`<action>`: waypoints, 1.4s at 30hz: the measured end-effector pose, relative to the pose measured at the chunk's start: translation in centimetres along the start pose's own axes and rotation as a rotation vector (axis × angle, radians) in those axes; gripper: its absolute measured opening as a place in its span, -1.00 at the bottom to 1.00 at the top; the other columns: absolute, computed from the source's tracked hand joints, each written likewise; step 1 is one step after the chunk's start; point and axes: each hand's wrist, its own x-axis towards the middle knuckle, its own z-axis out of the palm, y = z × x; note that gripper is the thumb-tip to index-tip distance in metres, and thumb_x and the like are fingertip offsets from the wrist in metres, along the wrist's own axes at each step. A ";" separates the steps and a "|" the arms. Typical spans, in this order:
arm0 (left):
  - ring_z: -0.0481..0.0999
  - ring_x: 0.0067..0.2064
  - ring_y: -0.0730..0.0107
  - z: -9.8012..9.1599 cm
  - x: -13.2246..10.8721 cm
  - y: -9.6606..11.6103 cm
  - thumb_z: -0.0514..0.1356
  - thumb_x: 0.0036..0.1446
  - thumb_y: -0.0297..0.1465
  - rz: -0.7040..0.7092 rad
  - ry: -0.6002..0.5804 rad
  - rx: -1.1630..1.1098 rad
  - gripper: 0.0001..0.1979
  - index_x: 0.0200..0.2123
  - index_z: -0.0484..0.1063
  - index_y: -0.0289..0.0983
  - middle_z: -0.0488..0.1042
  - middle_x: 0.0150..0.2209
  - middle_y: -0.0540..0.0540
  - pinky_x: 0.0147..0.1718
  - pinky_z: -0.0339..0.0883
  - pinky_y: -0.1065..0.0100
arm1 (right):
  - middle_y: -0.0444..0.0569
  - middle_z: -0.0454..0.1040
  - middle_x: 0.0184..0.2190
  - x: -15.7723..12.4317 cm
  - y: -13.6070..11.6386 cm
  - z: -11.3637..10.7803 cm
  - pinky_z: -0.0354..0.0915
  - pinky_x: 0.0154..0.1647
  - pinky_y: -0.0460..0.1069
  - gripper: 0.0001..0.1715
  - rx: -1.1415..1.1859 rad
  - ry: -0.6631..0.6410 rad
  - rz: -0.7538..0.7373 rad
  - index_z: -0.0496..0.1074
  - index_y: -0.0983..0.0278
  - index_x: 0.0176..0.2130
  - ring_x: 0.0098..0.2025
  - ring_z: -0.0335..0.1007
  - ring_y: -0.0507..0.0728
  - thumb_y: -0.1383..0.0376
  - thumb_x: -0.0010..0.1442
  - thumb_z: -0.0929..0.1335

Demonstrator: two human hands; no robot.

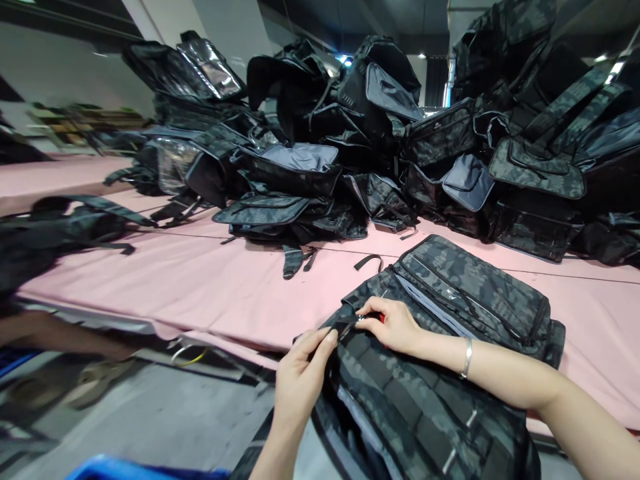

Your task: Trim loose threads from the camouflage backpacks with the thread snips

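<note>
A dark camouflage backpack (430, 407) lies in front of me on the table edge, its grey-lined opening showing. My left hand (305, 367) pinches a black strap (345, 325) at the near left side of the backpack. Just beside it, my right hand (393, 325) is closed round a small tool with a red part (382, 318) and a bit of metal at the strap. Most of that tool is hidden in the fingers, so its kind does not show. A silver bracelet circles my right wrist.
Heaped camouflage bags (285, 207) stretch along the back of the pink-covered table (200, 287). More dark bags (540, 160) are stacked at the right. At the left, another person's arm or leg (60, 333) shows, blurred. Something blue (125, 469) stands at the bottom edge.
</note>
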 end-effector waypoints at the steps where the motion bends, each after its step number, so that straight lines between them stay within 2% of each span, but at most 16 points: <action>1: 0.39 -0.35 0.30 0.0 0.0 0.0 0.21 -0.10 -0.14 0.002 0.002 0.009 -0.70 -0.44 0.52 -0.26 0.44 -0.46 -0.05 -0.32 0.27 0.35 | -0.17 0.53 -0.34 0.0 -0.1 0.0 0.26 -0.22 -0.07 -0.97 0.008 0.005 0.017 0.44 0.19 -0.36 -0.31 0.42 0.05 0.30 0.11 0.37; 10: 0.46 -0.29 0.23 0.0 0.2 -0.4 0.20 -0.10 -0.11 -0.011 0.041 0.063 -0.66 -0.40 0.53 -0.26 0.51 -0.40 -0.09 -0.23 0.30 0.30 | -0.17 0.51 -0.36 0.2 0.3 0.0 0.25 -0.22 -0.08 -0.98 0.048 0.017 0.002 0.41 0.21 -0.37 -0.31 0.40 0.05 0.30 0.08 0.36; 13: 0.49 -0.31 0.22 -0.1 0.7 -0.7 0.18 -0.09 -0.07 -0.083 0.111 0.107 -0.59 -0.32 0.53 -0.27 0.54 -0.41 -0.09 -0.25 0.34 0.29 | -0.18 0.49 -0.38 0.7 1.0 -0.2 0.26 -0.23 -0.07 -0.96 0.081 0.092 0.114 0.39 0.21 -0.38 -0.32 0.39 0.05 0.28 0.10 0.34; 16: 0.52 -0.40 0.24 -0.4 1.8 -0.7 0.13 -0.04 -0.07 -0.139 0.089 0.219 -0.58 -0.25 0.51 -0.24 0.56 -0.42 -0.08 -0.34 0.36 0.30 | -0.16 0.47 -0.38 1.0 1.9 -0.5 0.25 -0.22 -0.05 -0.92 -0.001 0.146 0.219 0.37 0.21 -0.34 -0.31 0.38 0.07 0.25 0.09 0.35; 19: 0.53 -0.37 0.22 -0.4 3.0 -0.4 0.06 0.06 -0.14 0.052 0.082 0.430 -0.61 -0.17 0.50 -0.22 0.56 -0.41 -0.10 -0.34 0.34 0.30 | -0.13 0.47 -0.40 1.2 2.6 -0.5 0.25 -0.20 -0.02 -0.89 -0.111 0.128 0.261 0.36 0.21 -0.33 -0.30 0.38 0.09 0.26 0.07 0.36; 21: 0.52 -0.27 0.22 0.0 3.6 -0.1 -0.01 0.13 -0.22 0.268 0.115 0.588 -0.62 -0.13 0.48 -0.24 0.55 -0.32 -0.14 -0.28 0.33 0.32 | -0.12 0.47 -0.39 1.2 2.8 -0.5 0.25 -0.19 -0.02 -0.89 -0.130 0.134 0.274 0.37 0.21 -0.32 -0.28 0.39 0.10 0.27 0.07 0.36; 23: 0.51 -0.23 0.25 0.6 4.1 0.2 -0.08 0.18 -0.31 0.381 0.105 0.795 -0.61 -0.08 0.45 -0.26 0.52 -0.20 -0.18 -0.29 0.32 0.34 | -0.11 0.48 -0.37 1.4 2.9 -0.5 0.26 -0.17 -0.01 -0.89 -0.105 0.167 0.291 0.37 0.22 -0.32 -0.25 0.40 0.11 0.27 0.07 0.37; 25: 0.50 -0.27 0.27 1.4 4.5 0.6 -0.12 0.20 -0.40 0.394 0.000 1.043 -0.60 0.00 0.39 -0.24 0.49 -0.14 -0.19 -0.40 0.30 0.36 | -0.12 0.48 -0.35 1.5 2.9 -0.6 0.26 -0.17 -0.01 -0.88 -0.078 0.200 0.312 0.37 0.22 -0.32 -0.24 0.40 0.10 0.27 0.07 0.37; 27: 0.49 -0.27 0.22 1.9 4.6 1.3 -0.11 0.17 -0.46 0.403 -0.164 1.207 -0.59 0.00 0.38 -0.25 0.48 -0.16 -0.21 -0.44 0.28 0.33 | -0.13 0.48 -0.34 1.7 2.7 -0.8 0.27 -0.16 -0.02 -0.88 -0.060 0.215 0.326 0.37 0.23 -0.32 -0.25 0.40 0.09 0.25 0.08 0.37; 29: 0.47 -0.20 0.09 2.1 4.4 2.1 -0.09 0.16 -0.46 0.439 -0.266 1.248 -0.62 -0.02 0.38 -0.33 0.48 -0.18 -0.26 -0.36 0.31 0.25 | -0.14 0.47 -0.34 2.0 2.5 -1.1 0.27 -0.16 -0.04 -0.87 -0.031 0.211 0.326 0.37 0.24 -0.34 -0.24 0.40 0.07 0.24 0.08 0.38; 32: 0.40 -0.07 -0.07 2.0 3.2 3.6 -0.10 0.21 -0.32 0.483 -0.152 1.231 -0.56 0.05 0.29 -0.43 0.41 -0.04 -0.37 -0.20 0.32 0.07 | -0.16 0.46 -0.34 2.7 2.1 -1.6 0.26 -0.17 -0.07 -0.83 0.050 0.177 0.324 0.37 0.26 -0.36 -0.24 0.39 0.05 0.23 0.06 0.41; 34: 0.42 -0.07 -0.01 2.3 1.6 4.4 -0.12 0.22 -0.22 0.483 -0.112 1.023 -0.52 -0.01 0.34 -0.43 0.44 -0.06 -0.33 -0.13 0.31 0.06 | -0.17 0.46 -0.36 3.3 1.8 -2.4 0.25 -0.19 -0.08 -0.81 0.104 0.147 0.325 0.37 0.28 -0.37 -0.26 0.38 0.04 0.22 0.08 0.41; 36: 0.49 -0.16 0.17 3.2 -0.9 5.2 -0.10 0.20 -0.13 0.440 -0.261 0.725 -0.53 -0.14 0.43 -0.32 0.52 -0.17 -0.19 -0.14 0.35 0.21 | -0.17 0.44 -0.39 3.4 1.2 -3.7 0.25 -0.24 -0.10 -0.79 0.176 0.136 0.315 0.37 0.30 -0.37 -0.30 0.36 0.01 0.20 0.10 0.41; 38: 0.53 -0.29 0.34 4.5 -4.1 5.9 -0.04 0.16 -0.08 0.368 -0.536 0.485 -0.60 -0.23 0.46 -0.19 0.56 -0.29 -0.03 -0.25 0.38 0.38 | -0.18 0.41 -0.45 2.6 0.4 -5.6 0.22 -0.34 -0.14 -0.78 0.260 0.132 0.300 0.35 0.31 -0.38 -0.37 0.33 -0.03 0.21 0.11 0.40; 40: 0.53 -0.36 0.41 6.0 -7.4 6.5 -0.02 0.16 -0.11 0.317 -0.766 0.398 -0.67 -0.31 0.46 -0.13 0.56 -0.36 0.04 -0.35 0.37 0.46 | -0.22 0.35 -0.52 0.6 -0.6 -7.8 0.16 -0.46 -0.18 -0.77 0.365 0.116 0.312 0.33 0.32 -0.38 -0.48 0.25 -0.07 0.20 0.11 0.40; 42: 0.53 -0.38 0.42 7.3 -10.1 6.8 -0.02 0.17 -0.16 0.323 -0.868 0.404 -0.71 -0.40 0.43 -0.12 0.54 -0.40 0.06 -0.41 0.34 0.46 | -0.26 0.27 -0.58 -2.6 -1.6 -10.2 0.07 -0.57 -0.19 -0.74 0.491 0.094 0.353 0.30 0.31 -0.37 -0.59 0.12 -0.11 0.17 0.12 0.38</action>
